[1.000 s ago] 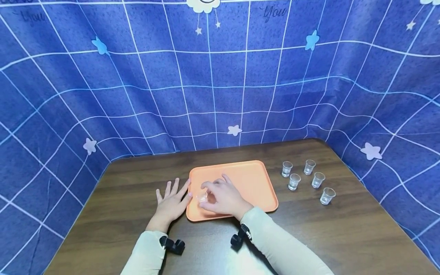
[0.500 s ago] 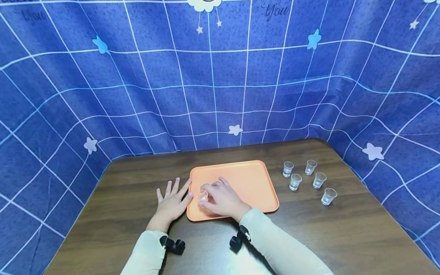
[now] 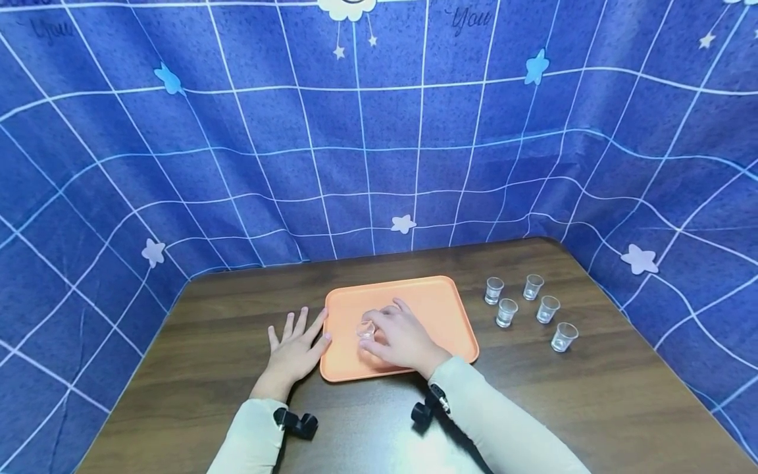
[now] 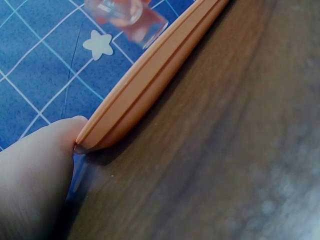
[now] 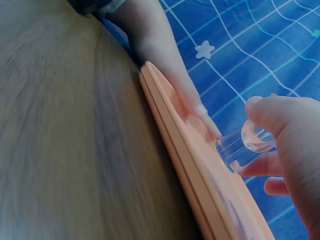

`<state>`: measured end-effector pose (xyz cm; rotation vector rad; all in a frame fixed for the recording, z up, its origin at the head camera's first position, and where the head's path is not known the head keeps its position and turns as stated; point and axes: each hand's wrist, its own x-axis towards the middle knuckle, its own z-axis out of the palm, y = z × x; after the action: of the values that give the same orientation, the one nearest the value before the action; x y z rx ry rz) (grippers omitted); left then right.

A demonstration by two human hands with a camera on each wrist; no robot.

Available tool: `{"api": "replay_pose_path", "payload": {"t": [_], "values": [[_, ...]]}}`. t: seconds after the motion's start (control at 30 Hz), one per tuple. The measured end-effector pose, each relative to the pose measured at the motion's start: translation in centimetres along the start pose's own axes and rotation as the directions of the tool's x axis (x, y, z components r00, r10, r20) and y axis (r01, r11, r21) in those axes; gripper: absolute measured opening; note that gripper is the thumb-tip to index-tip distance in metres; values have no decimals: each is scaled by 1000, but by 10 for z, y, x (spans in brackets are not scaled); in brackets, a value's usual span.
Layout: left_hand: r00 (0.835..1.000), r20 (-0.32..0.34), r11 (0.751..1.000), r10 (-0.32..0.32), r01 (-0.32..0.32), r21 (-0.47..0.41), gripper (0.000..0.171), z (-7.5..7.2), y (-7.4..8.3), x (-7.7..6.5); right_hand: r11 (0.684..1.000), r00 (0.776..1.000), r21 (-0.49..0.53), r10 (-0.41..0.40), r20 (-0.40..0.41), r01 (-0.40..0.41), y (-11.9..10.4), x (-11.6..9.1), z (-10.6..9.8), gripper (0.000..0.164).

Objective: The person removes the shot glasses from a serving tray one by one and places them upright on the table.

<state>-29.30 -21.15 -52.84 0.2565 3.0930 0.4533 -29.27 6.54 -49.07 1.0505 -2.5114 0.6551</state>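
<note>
My right hand (image 3: 403, 336) is over the left half of the orange tray (image 3: 441, 309), pinching a small clear shot glass (image 3: 365, 330) between thumb and fingers. In the right wrist view the thumb presses the rim of the glass (image 5: 232, 150), with fingertips on its other side. My left hand (image 3: 295, 355) lies palm down on the table, its fingers spread. Its thumb and index fingertip touch the tray's left edge. The left wrist view shows that thumb (image 4: 45, 155) against the tray's corner, the glass (image 4: 132, 22) showing above the rim.
Several clear shot glasses (image 3: 505, 313) stand upright on the dark wooden table (image 3: 237, 316), right of the tray. A blue curtain (image 3: 331, 164) with a white grid and stars hangs behind the table. A black wrist camera (image 3: 296, 423) sits on the left sleeve.
My right hand has shifted a little to the right over the tray, carrying the shot glass with it. The left hand and the other glasses have stayed where they were.
</note>
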Motion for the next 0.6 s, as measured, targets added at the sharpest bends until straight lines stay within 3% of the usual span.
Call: {"api": "replay_pose_path", "payload": {"t": [0.6], "values": [[1000, -11, 1000, 17, -17, -23, 65, -1, 0, 0, 992, 973, -96, 64, -223, -87, 61, -79, -79, 35]]}}
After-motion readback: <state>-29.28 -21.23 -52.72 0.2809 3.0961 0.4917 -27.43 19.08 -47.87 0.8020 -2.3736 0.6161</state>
